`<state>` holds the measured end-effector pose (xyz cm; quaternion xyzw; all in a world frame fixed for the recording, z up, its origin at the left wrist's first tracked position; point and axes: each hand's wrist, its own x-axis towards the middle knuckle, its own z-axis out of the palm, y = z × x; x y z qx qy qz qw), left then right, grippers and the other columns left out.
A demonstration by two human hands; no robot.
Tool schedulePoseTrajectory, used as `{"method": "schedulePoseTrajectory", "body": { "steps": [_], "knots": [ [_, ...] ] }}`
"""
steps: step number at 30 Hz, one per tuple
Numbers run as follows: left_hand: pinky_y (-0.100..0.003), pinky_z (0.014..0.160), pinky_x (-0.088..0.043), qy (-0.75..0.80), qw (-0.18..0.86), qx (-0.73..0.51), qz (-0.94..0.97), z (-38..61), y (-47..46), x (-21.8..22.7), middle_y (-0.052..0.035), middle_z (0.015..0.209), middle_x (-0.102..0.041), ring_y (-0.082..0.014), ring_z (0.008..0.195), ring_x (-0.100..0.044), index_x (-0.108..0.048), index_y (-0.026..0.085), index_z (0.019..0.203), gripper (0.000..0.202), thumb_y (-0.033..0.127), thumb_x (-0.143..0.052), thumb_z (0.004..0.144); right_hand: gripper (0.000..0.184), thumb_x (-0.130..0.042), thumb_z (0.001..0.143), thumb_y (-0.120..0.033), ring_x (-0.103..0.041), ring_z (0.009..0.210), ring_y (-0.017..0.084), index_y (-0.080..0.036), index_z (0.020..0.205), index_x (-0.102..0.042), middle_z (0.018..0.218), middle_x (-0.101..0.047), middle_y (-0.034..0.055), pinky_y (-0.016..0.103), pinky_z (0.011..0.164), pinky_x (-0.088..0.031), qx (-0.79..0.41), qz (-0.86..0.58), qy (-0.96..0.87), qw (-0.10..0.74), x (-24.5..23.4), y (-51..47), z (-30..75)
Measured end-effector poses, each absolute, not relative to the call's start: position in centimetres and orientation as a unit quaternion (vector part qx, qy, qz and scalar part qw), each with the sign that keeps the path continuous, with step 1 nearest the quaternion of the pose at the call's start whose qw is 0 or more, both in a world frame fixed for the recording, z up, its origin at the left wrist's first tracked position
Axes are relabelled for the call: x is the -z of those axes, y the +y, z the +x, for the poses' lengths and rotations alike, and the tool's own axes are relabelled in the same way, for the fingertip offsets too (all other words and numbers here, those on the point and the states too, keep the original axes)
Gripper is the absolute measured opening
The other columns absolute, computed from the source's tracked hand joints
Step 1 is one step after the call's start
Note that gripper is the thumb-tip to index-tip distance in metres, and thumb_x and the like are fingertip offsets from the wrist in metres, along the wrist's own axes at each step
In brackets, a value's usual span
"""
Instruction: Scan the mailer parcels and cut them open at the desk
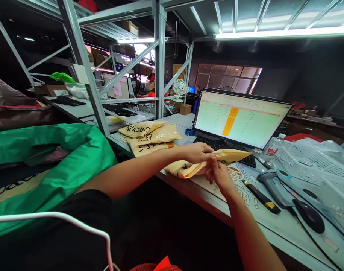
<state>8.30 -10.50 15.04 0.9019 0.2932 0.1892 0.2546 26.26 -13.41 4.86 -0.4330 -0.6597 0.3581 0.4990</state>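
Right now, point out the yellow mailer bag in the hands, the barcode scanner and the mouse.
yellow mailer bag (pixel 234 155): head view, flat right end.
barcode scanner (pixel 269 180): head view, grey head.
mouse (pixel 309 215): head view, black back.

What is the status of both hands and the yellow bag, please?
Left hand and right hand both shut on yellow bag, before laptop. More bags stacked left. Cutter, scanner, mouse lie right, clear of hands.

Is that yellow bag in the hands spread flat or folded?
Folded: the yellow bag is doubled over, pinched between the left hand and right hand.
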Motion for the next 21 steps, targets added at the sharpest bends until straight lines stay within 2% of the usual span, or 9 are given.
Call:
{"method": "schedulePoseTrajectory", "body": {
  "steps": [2, 4, 7, 11, 16, 21],
  "knots": [
    [-0.025, 0.066, -0.046, 0.243, 0.414, -0.276, 0.833, 8.4, -11.1, -13.2, -0.0039, 0.078, -0.065, -0.0153, 0.069, -0.06, -0.063, 0.014, 0.086, 0.045, 0.058, -0.059, 0.095, 0.08, -0.052, 0.08, -0.098, -0.052, 0.047, 0.016, -0.019, 0.075, -0.056, 0.06, -0.055, 0.0036, 0.026, 0.041, -0.039, -0.463, -0.366, -0.647, 0.483, -5.4, -13.5, 25.9],
    [-0.025, 0.061, -0.046, 0.213, 0.537, -0.332, 0.745, 8.5, -11.8, -11.6, -0.0046, 0.077, -0.066, -0.0149, 0.063, -0.06, -0.063, 0.014, 0.094, 0.056, 0.069, -0.066, 0.087, 0.075, -0.063, 0.08, -0.093, -0.05, 0.047, 0.013, -0.018, 0.072, -0.056, 0.059, -0.054, 0.0026, 0.023, 0.041, -0.036, -0.48, -0.334, -0.634, 0.505, -6.1, -13.6, 25.4],
    [-0.024, 0.056, -0.045, 0.224, 0.593, -0.387, 0.67, 8.2, -12.7, -10.4, -0.0046, 0.075, -0.065, -0.014, 0.061, -0.06, -0.066, 0.013, 0.094, 0.059, 0.069, -0.076, 0.081, 0.07, -0.068, 0.083, -0.084, -0.038, 0.044, 0.009, -0.018, 0.066, -0.055, 0.054, -0.048, -0.0006, 0.023, 0.041, -0.028, -0.455, -0.33, -0.641, 0.523, -6.9, -14.4, 24.9],
    [-0.022, 0.055, -0.042, 0.264, 0.549, -0.4, 0.685, 6.8, -13.4, -11.1, -0.0014, 0.07, -0.059, -0.011, 0.061, -0.054, -0.065, 0.013, 0.08, 0.05, 0.061, -0.078, 0.082, 0.067, -0.064, 0.091, -0.077, -0.035, 0.052, 0.009, -0.017, 0.062, -0.053, 0.058, -0.044, -0.0008, 0.024, 0.047, -0.025, -0.373, -0.342, -0.686, 0.524, -7.1, -15.6, 24.4],
    [-0.023, 0.048, -0.024, 0.308, 0.391, -0.398, 0.771, 5.3, -13.6, -12.6, 0.0046, 0.059, -0.035, -0.0075, 0.054, -0.032, -0.042, 0.018, 0.06, 0.057, 0.058, -0.073, 0.086, 0.066, -0.058, 0.097, -0.069, -0.028, 0.055, 0.01, -0.019, 0.058, -0.042, 0.056, -0.035, -0.0022, 0.026, 0.05, -0.021, -0.299, -0.382, -0.694, 0.531, -7.0, -17.3, 24.4],
    [-0.026, 0.051, -0.023, 0.346, 0.246, -0.391, 0.816, 2.8, -12.3, -13.7, 0.0037, 0.058, -0.032, -0.0096, 0.056, -0.03, -0.038, 0.019, 0.056, 0.054, 0.052, -0.066, 0.088, 0.061, -0.054, 0.101, -0.058, -0.03, 0.056, 0.01, -0.02, 0.057, -0.037, 0.057, -0.034, -0.0017, 0.027, 0.053, -0.023, -0.252, -0.417, -0.69, 0.535, -6.5, -20.0, 25.6]
  ]
}}
